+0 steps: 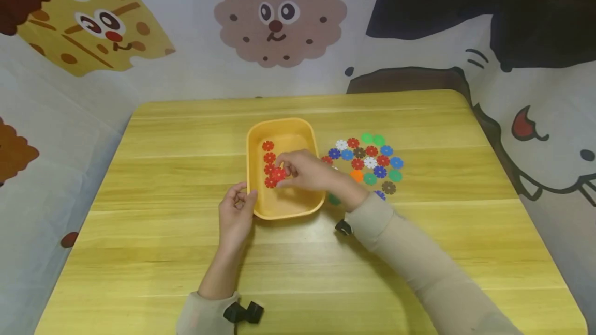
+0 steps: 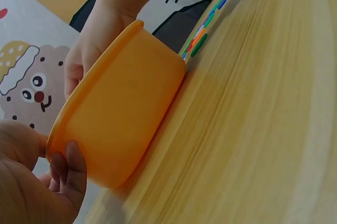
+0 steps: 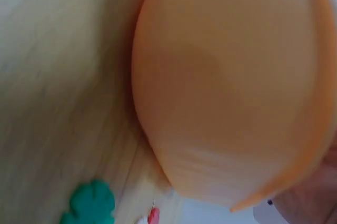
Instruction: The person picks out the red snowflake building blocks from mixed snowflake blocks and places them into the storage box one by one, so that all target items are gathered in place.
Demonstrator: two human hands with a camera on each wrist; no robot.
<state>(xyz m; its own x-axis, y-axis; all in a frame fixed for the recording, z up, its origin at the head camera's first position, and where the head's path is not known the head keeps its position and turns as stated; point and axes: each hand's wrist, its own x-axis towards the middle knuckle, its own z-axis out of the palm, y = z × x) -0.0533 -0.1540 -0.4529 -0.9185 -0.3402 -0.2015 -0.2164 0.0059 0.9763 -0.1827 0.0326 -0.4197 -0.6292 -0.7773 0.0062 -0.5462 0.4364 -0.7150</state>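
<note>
A yellow-orange tray (image 1: 291, 212) stands on the table, with several red flower-shaped discs (image 1: 269, 157) in a column along its left side. My right hand (image 1: 304, 170) reaches over the tray's right wall and pinches a red disc (image 1: 278, 174) beside the lower end of that column. At the tray's left wall, my left hand (image 1: 236, 216) grips the rim, thumb on one side and fingers curled on the other. The left wrist view shows this left hand (image 2: 39, 182) at the rim of the tray (image 2: 121, 108). In the right wrist view the tray's outer wall (image 3: 221, 87) hides the fingers.
Right of the tray, many loose flower-shaped discs in several colours, such as a white one (image 1: 370, 162) and a brown one (image 1: 388, 187), lie flat on the wooden table (image 1: 163, 169). A green disc (image 3: 92, 203) lies near the tray in the right wrist view.
</note>
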